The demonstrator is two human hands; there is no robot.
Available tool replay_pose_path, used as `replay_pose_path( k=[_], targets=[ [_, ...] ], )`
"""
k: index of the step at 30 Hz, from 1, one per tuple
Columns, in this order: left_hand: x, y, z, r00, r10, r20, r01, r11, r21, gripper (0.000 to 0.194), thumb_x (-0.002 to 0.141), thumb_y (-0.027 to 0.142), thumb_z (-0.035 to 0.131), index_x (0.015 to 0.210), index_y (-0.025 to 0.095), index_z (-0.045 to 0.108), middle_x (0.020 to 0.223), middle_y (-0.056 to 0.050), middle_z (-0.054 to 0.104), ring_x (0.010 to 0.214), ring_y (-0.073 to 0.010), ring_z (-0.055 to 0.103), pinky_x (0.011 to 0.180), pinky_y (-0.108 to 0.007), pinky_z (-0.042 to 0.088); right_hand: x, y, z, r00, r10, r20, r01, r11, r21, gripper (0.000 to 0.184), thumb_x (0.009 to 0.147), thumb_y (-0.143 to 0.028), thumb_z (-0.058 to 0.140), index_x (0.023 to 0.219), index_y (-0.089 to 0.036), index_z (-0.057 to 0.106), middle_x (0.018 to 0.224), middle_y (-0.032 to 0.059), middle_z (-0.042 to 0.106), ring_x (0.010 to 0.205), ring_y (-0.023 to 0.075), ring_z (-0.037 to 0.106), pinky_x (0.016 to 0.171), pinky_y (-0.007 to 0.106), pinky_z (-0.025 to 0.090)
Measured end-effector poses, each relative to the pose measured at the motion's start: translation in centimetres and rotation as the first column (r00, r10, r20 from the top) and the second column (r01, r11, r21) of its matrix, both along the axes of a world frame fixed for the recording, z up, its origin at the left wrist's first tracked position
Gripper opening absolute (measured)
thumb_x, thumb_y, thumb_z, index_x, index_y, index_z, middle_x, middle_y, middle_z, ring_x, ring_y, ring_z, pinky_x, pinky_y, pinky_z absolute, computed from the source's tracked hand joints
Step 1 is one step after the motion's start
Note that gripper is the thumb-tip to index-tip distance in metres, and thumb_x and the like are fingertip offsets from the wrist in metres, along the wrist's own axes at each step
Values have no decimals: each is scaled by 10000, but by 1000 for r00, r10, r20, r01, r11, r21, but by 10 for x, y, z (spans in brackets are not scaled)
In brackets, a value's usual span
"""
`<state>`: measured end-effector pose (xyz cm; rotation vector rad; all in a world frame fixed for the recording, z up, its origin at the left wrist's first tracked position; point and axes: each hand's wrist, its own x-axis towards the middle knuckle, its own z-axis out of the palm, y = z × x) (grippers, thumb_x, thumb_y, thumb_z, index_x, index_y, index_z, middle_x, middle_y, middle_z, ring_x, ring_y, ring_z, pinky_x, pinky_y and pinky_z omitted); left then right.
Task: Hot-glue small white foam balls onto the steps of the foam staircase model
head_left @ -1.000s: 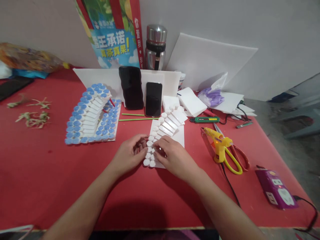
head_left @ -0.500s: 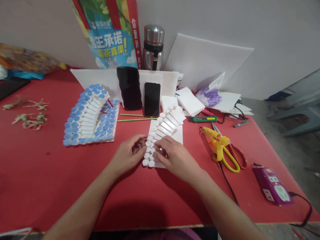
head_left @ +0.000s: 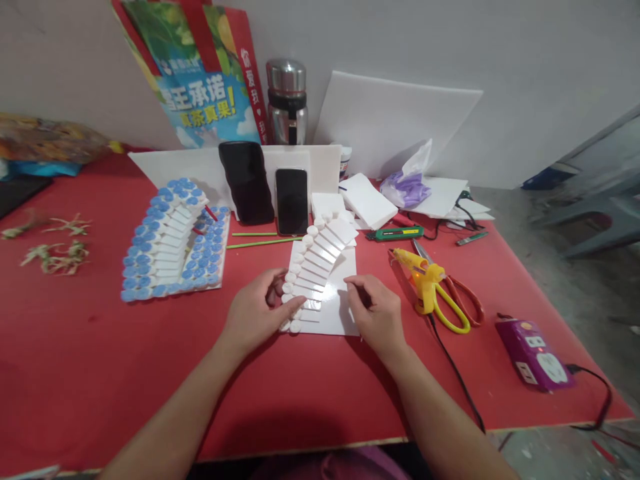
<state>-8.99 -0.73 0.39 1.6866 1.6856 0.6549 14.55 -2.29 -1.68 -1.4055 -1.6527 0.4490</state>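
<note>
A curved white model stairway (head_left: 320, 260), with thin strip-like steps and a row of small white round discs (head_left: 299, 257) along its left edge, stands on a white board (head_left: 340, 310). My left hand (head_left: 257, 308) grips the near left end of the stairway, thumb over the discs and fingers curled at its outer side. Beside the board's right edge, my right hand (head_left: 376, 313) is closed, its thumb and forefinger together. Whether anything small is between them cannot be seen. To the left is a similar stairway model (head_left: 173, 250) covered with blue-faced discs.
Right of my hands lie a yellow hot glue gun (head_left: 423, 277), scissors (head_left: 453, 310), a green-handled tool (head_left: 397, 233) and a purple power socket (head_left: 535, 353). Two phones (head_left: 293, 203) lean at the back, before a steel flask (head_left: 287, 100). Green sticks (head_left: 265, 243) lie behind the models.
My right hand has left the discs and moved right, past the steps. My left thumb now lies across the near discs. The whole view has shifted slightly.
</note>
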Motion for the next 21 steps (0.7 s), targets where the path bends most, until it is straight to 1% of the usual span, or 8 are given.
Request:
replay_pose_path(
  k=[7,9,11,13,15,17,19,21],
  targets=[
    [0,1,0,1000,-8,-5,8,1000,16,616,805,606,754,1254,194,667,848,-11,688,709,-200,607,680,-323,470,5,4,-7,998,-41,-57,36,996,-87,157,962,-290,582,954,-217,721,870,48,769,732,190,695,719,328,568],
    [-3,1,-2,999,-10,30,9,999,31,614,820,624,737,1245,186,677,961,-53,719,755,-207,616,713,-337,485,7,5,-7,995,-60,-77,54,995,-84,163,969,-292,575,971,-215,718,876,48,761,734,188,687,723,332,567],
    [-8,0,-4,986,4,165,-6,1000,11,639,877,655,666,1293,170,663,1152,-118,726,828,-218,634,744,-351,503,9,5,-7,992,-86,-88,80,994,-73,173,983,-295,565,1014,-209,712,906,54,742,761,188,678,732,334,562],
    [-12,1,-5,928,52,368,-28,997,-72,698,945,690,553,1383,151,613,1269,-169,704,854,-222,648,715,-349,516,11,5,-7,989,-124,-79,119,990,-72,178,991,-306,566,1049,-199,696,954,70,715,804,194,668,736,339,558],
    [-15,3,-3,841,129,526,-37,982,-183,737,974,705,498,1430,132,578,1271,-196,706,829,-216,654,643,-329,512,12,5,-6,987,-151,-48,146,985,-93,188,988,-318,576,1076,-187,678,1016,97,693,857,211,664,746,353,558],
    [-16,7,2,760,217,612,-42,957,-287,700,968,681,539,1379,120,617,1245,-203,717,774,-195,644,570,-298,479,13,6,-7,987,-159,-27,154,978,-139,223,983,-325,582,1127,-175,661,1089,127,689,911,231,671,765,374,564],
    [-16,11,9,671,322,668,-42,916,-399,585,957,612,609,1262,118,687,1233,-197,726,703,-153,607,512,-260,428,16,8,-7,985,-166,-45,154,967,-201,266,983,-336,585,1182,-172,650,1138,143,700,948,244,684,788,391,571],
    [-15,14,15,563,430,706,-42,867,-496,464,952,529,657,1149,115,734,1187,-184,742,660,-116,563,495,-228,401,18,10,-8,980,-181,-83,155,955,-252,277,981,-347,591,1187,-173,653,1147,144,716,956,247,698,805,398,576]
  ],
)
